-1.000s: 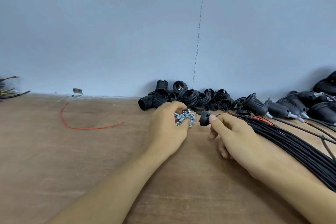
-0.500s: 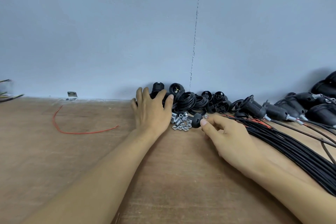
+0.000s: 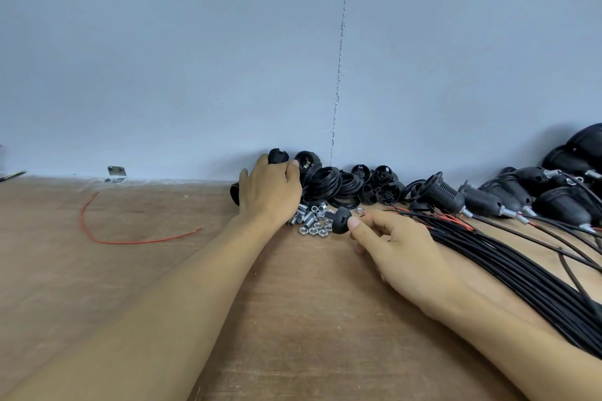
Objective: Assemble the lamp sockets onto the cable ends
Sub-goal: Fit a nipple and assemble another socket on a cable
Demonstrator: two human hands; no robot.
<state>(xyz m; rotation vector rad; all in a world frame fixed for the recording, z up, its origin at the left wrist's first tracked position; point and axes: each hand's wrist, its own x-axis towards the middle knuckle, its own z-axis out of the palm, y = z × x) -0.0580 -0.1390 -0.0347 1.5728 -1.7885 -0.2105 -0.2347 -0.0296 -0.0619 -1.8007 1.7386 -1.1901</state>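
My left hand (image 3: 268, 192) curls over a black socket body (image 3: 278, 156) at the left end of a pile of loose black socket parts and rings (image 3: 329, 181) against the wall. My right hand (image 3: 395, 244) pinches a small black socket cap (image 3: 341, 220) between thumb and forefinger, just above the table. Between the hands lies a heap of small metal nuts and threaded tubes (image 3: 311, 220). A thick bundle of black cables (image 3: 508, 257) with red wire ends runs under my right forearm to the right.
Assembled black sockets on cables (image 3: 495, 202) lie along the wall at the right. A loose red wire (image 3: 97, 234) curves on the wooden table (image 3: 130, 270) at the left. A small metal bracket (image 3: 116, 171) sits at the wall's foot.
My left hand left the metal nuts on the table, reached back to the socket pile and has now curled around a black socket body. My right hand keeps holding the cap.
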